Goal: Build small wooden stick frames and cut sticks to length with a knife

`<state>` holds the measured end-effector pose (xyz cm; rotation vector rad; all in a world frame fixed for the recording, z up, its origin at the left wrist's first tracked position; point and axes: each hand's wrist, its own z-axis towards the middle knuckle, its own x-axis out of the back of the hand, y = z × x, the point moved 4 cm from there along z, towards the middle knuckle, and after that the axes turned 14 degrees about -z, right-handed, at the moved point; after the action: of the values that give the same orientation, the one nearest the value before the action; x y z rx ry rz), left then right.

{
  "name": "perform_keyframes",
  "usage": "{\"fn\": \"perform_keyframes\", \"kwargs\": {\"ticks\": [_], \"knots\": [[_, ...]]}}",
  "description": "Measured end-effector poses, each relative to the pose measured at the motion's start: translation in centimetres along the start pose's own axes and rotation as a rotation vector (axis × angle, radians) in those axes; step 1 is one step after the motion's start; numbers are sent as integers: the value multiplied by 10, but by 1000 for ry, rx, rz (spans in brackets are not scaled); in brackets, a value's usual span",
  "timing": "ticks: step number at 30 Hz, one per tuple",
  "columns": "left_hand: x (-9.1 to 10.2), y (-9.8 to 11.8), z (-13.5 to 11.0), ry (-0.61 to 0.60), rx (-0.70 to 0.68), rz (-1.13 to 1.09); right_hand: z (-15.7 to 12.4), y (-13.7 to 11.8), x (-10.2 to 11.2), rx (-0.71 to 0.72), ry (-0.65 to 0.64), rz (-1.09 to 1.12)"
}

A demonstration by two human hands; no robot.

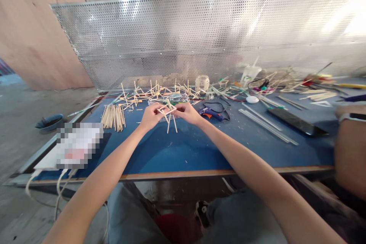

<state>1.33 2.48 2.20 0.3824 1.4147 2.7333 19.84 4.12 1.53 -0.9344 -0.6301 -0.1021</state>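
Observation:
My left hand [150, 116] and my right hand [187, 113] meet above the blue table [177, 148], each pinching one side of a small frame of glued wooden sticks [168, 113]. Two stick legs of the frame hang down toward the tabletop. Both hands have their fingers closed on the sticks. A bundle of loose wooden sticks [113, 116] lies just left of my left hand. A blue glue gun [211, 113] with a black cord rests right of my right hand.
Several finished stick frames [154, 92] are heaped at the back by a perforated metal screen [200, 38]. Long clear rods [267, 125] and a black flat device [297, 122] lie to the right. Another person's arm [350, 148] shows at the right edge. A white adapter [77, 145] sits left.

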Motion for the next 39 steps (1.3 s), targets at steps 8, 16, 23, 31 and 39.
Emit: {"fn": "perform_keyframes", "kwargs": {"ticks": [8,16,23,31,39], "knots": [[1,-9,2,13,10,-56,0,0,-6,35,-41,19],[-3,4,-1,-5,-93,20,-1,-1,-3,58,-61,4],[-5,7,-2,16,-105,36,-1,-1,-1,73,-42,2],[-4,11,-4,-17,-138,62,-3,4,8,104,-104,-83],[-3,13,-4,-21,-224,150,-2,5,7,144,-100,-129]]}}
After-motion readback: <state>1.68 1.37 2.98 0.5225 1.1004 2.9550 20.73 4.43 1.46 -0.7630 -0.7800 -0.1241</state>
